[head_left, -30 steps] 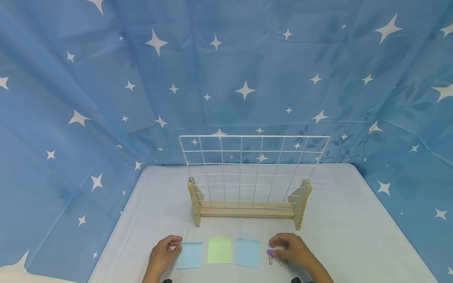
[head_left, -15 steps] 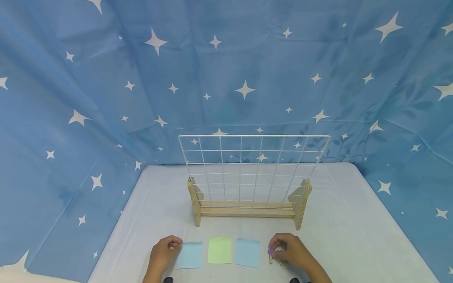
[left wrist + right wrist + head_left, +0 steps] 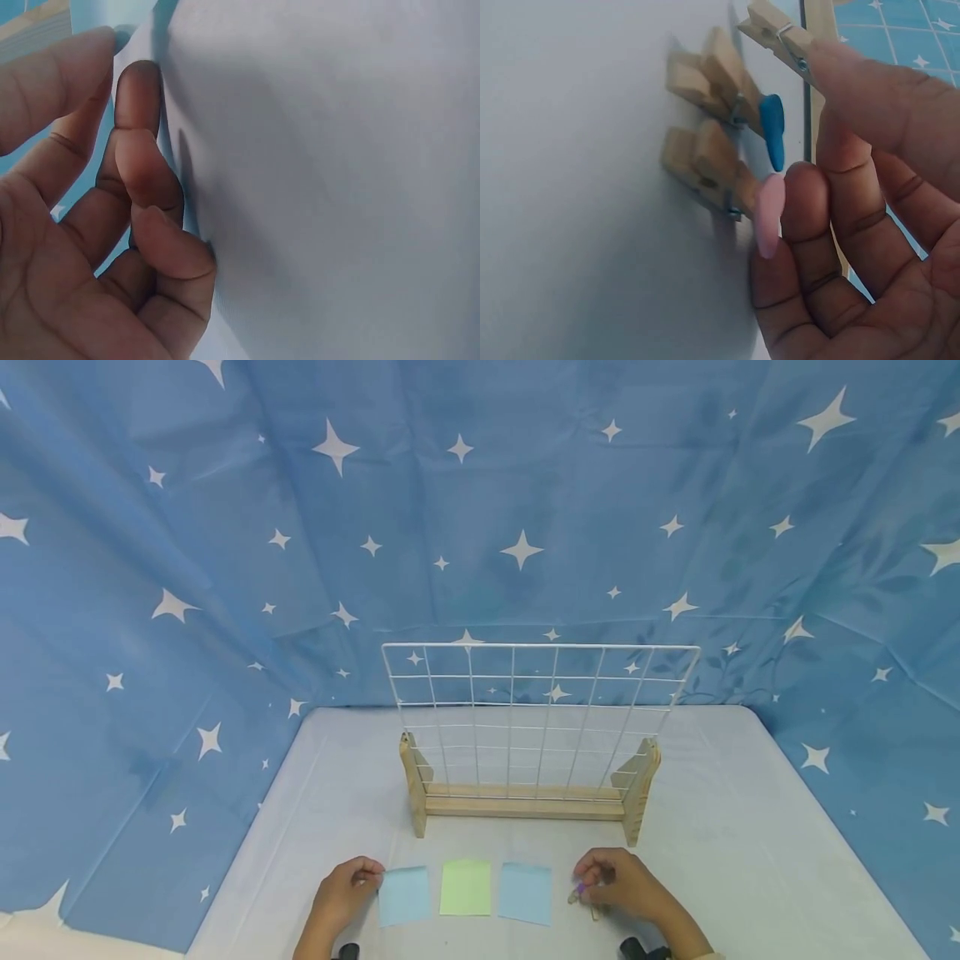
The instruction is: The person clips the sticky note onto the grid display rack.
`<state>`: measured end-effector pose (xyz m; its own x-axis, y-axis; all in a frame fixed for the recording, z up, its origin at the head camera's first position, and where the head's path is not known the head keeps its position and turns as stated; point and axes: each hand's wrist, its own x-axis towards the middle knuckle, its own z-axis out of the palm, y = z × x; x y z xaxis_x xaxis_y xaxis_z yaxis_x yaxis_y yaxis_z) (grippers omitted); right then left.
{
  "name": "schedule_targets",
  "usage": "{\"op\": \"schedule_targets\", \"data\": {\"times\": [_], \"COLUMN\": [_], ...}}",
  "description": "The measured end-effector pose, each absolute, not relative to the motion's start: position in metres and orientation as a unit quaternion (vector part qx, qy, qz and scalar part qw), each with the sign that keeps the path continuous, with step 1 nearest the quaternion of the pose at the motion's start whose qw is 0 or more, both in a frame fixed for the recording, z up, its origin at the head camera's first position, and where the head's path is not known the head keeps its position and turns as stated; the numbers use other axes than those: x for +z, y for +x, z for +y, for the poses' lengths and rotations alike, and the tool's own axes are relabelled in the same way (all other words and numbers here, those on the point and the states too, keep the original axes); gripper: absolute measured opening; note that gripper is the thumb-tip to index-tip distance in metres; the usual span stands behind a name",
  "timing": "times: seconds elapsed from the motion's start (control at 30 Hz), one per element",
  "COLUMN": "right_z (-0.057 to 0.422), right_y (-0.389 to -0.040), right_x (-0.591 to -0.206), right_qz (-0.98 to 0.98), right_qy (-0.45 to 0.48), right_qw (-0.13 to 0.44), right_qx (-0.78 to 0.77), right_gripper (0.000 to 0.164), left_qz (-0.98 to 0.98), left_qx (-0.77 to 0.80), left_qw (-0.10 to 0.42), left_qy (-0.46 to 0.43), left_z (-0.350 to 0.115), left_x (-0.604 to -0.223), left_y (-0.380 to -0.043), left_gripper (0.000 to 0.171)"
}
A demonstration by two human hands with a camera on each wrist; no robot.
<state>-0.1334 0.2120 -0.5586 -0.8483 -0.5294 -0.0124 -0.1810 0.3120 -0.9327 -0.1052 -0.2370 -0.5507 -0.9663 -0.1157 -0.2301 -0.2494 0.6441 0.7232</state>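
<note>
At the table's near left, my left hand (image 3: 341,892) pinches the upper left edge of a light blue sticky note (image 3: 406,897). In the left wrist view, thumb and forefinger meet on the blue paper's edge while the other fingers curl beneath. To the right, a wooden clothespin (image 3: 778,36) with a purple top sits between the thumb and forefinger of my right hand (image 3: 624,887). Under that hand lie two more clothespins, one with a blue top (image 3: 772,131) and one with a pink top (image 3: 769,217), close to the lower fingers.
A green sticky note (image 3: 465,888) and a second blue note (image 3: 525,894) lie in a row between the hands. Behind them stands a white wire grid (image 3: 512,705) in a wooden base (image 3: 525,808). A starry blue curtain (image 3: 480,510) surrounds the white table (image 3: 750,860).
The right hand has gripped the purple-topped clothespin, which has turned from lying straight to slanting. The left blue note has tilted slightly, with the left hand at its edge.
</note>
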Motion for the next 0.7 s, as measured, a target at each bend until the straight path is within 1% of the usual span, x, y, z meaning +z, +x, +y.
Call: {"op": "schedule_targets", "data": {"times": [0.1, 0.43, 0.7], "right_z": [0.213, 0.217, 0.216], "right_y": [-0.134, -0.137, -0.135], "right_x": [-0.557, -0.557, -0.547], "right_qz": [0.794, 0.818, 0.820], "right_qy": [-0.231, -0.231, -0.194], "right_qw": [0.161, 0.146, 0.141], "right_qx": [-0.538, -0.507, -0.519], "right_gripper": [0.020, 0.009, 0.015], "left_qz": [0.904, 0.904, 0.902], "left_qx": [0.408, 0.408, 0.410], "left_qw": [0.079, 0.066, 0.057], "left_qy": [-0.100, -0.107, -0.126], "left_z": [-0.239, -0.243, -0.242], "left_x": [-0.549, -0.545, -0.539], "left_y": [-0.104, -0.102, -0.103], "left_gripper": [0.006, 0.011, 0.012]}}
